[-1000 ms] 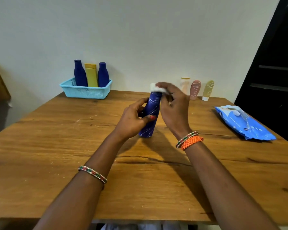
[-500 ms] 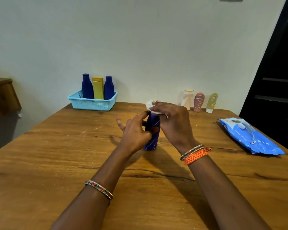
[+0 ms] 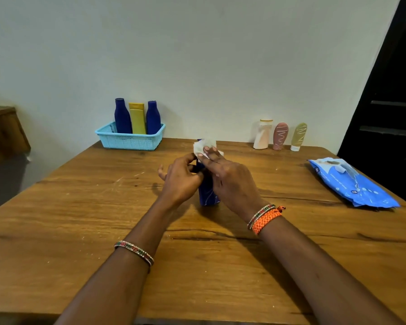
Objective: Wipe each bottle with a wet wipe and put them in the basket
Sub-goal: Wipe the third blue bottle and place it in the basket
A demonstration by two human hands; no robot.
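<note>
While print on the wipes pack point(image 3: 352, 181) right of the blue bottle point(image 3: 208, 195) stays unreadable, left grip point(image 3: 182, 178) curled round it, right grip point(image 3: 230, 178) pinching wet wipe point(image 3: 203, 146) atop; basket point(image 3: 129, 139) behind-left.

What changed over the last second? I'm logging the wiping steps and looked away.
The left hand loosened its full grip around the dark blue bottle; its fingers now spread, with only the thumb and forefinger holding near the top. The right hand kept pressing the wet wipe on the bottle's top. The bottle stayed upright on the table; basket, its three bottles and the wipe pack are unchanged.
</note>
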